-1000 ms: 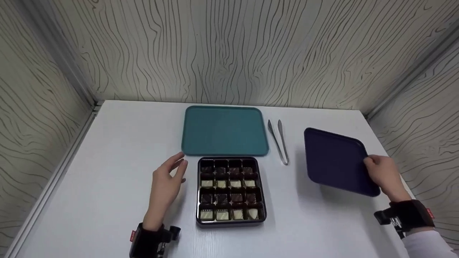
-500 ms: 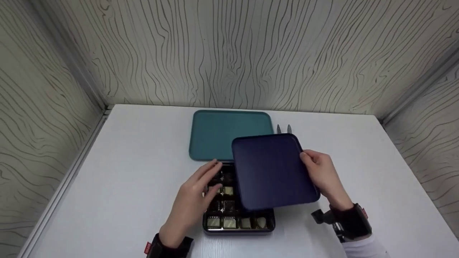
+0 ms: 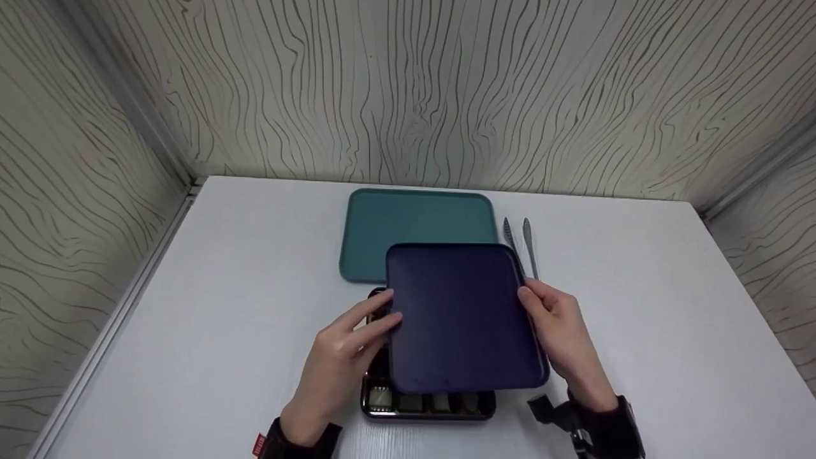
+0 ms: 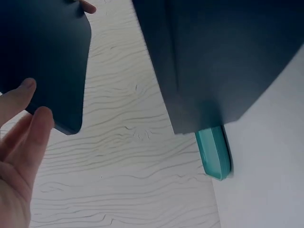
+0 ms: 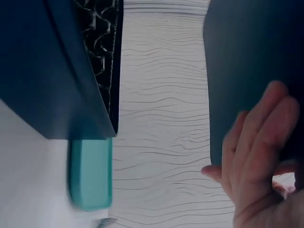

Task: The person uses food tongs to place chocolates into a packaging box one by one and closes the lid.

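Observation:
A dark blue square lid is tilted above a dark box, hiding most of its top. Several chocolates show in the box's front row. My right hand grips the lid's right edge, thumb on top. At the lid's left edge, my left hand has its fingers extended, two fingertips meeting the edge. The left wrist view shows these left fingers against the lid. The box's outer wall stands below and apart from them.
Behind the box lies a teal tray, partly covered by the lid. Metal tongs lie to the tray's right, their lower end hidden. The white table meets wood-grain panels at the back and sides.
My right hand has brought the lid leftward from the right side of the table to above the box. My left hand has moved rightward to the lid's left edge.

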A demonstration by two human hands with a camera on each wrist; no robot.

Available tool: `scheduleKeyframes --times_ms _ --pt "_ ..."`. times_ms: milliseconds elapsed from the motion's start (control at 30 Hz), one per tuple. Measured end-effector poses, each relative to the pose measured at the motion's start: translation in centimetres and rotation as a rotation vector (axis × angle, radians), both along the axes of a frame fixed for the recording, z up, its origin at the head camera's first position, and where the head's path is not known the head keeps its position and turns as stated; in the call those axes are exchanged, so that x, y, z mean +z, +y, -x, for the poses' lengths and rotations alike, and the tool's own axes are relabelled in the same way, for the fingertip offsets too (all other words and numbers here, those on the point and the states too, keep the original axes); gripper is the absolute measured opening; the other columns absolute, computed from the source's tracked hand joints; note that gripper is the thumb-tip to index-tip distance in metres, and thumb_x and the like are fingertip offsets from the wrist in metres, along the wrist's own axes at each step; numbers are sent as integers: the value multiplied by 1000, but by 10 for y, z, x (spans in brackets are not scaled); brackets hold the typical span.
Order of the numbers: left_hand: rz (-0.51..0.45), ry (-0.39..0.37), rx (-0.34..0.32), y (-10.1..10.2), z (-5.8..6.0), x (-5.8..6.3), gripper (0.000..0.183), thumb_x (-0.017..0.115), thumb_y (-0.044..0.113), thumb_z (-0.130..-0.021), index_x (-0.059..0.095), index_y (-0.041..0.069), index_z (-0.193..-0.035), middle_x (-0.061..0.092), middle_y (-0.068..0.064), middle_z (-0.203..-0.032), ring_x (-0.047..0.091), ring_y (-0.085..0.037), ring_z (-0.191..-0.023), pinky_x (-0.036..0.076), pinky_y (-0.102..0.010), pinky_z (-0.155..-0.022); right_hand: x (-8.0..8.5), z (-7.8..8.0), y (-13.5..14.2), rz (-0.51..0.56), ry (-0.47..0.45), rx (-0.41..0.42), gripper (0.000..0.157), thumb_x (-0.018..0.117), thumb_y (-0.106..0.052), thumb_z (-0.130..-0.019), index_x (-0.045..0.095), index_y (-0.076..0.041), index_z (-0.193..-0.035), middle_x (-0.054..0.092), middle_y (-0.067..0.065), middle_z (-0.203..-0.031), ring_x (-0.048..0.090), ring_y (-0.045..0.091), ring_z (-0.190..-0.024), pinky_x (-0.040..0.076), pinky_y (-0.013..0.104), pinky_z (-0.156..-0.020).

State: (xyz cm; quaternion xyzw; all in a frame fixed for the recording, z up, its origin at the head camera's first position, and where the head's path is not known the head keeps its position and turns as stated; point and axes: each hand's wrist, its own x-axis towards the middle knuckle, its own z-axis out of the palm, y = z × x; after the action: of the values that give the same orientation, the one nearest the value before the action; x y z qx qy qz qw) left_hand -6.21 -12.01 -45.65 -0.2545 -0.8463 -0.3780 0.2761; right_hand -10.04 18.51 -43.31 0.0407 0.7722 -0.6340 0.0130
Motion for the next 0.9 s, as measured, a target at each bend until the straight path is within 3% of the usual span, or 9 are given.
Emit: scheduleKeyframes --times_ms 100,200,367,600,667,767,833,900 --pt "-47 58 1 -4 2 3 50 86 -12 -72 82 12 -116 74 -10 -134 77 -25 -114 56 -13 -98 6 -11 -2 100 87 41 48 48 -12 -112 43 3 -157 80 7 -119 77 7 -96 63 23 -81" --pt "-121 95 4 -7 2 5 53 85 -18 -71 82 10 -116 75 -13 -131 77 -25 -114 55 -12 -99 6 -19 -7 149 188 40 43 47 -17 -113 51 2 -151 78 -10 -120 74 7 -106 61 22 -87" --pt "-186 97 34 -11 -1 4 55 82 -22 -71 82 10 -116 77 -12 -128 76 -21 -116 57 -13 -96 -3 -23 -15 133 279 35 41 42 -16 -114 59 9 -141 71 -16 -134 60 -2 -133 46 12 -110" --pt "-243 83 35 -12 0 4 53 77 -23 -77 80 8 -120 77 -15 -126 72 -9 -121 56 -10 -94 -13 -24 -12 117 466 189 42 34 -2 -113 47 16 -149 62 -13 -151 53 -4 -142 43 10 -114" --pt "-255 77 33 -12 0 5 52 76 -23 -78 80 7 -120 77 -15 -126 71 -5 -123 57 -11 -92 -16 -25 -11 68 516 237 44 39 6 -109 42 15 -152 57 -13 -156 50 -4 -145 43 10 -114" --pt "-265 53 33 -12 0 5 49 75 -21 -81 79 7 -121 78 -14 -125 72 -6 -120 59 -13 -89 -18 -26 -10 -95 610 245 57 50 20 -98 41 13 -154 51 -13 -160 48 -5 -146 42 10 -115" --pt "-271 32 38 -12 0 6 47 76 -19 -81 79 7 -121 79 -12 -122 74 -7 -115 60 -14 -83 -18 -26 -10 -243 680 186 64 59 25 -90 48 10 -151 52 -15 -156 50 -7 -143 42 9 -114" --pt "-283 9 52 -12 1 6 44 78 -16 -82 80 7 -120 81 -8 -115 76 -7 -107 60 -13 -77 -17 -27 -11 -352 701 101 57 64 22 -88 62 5 -142 61 -18 -145 59 -11 -128 46 3 -101"
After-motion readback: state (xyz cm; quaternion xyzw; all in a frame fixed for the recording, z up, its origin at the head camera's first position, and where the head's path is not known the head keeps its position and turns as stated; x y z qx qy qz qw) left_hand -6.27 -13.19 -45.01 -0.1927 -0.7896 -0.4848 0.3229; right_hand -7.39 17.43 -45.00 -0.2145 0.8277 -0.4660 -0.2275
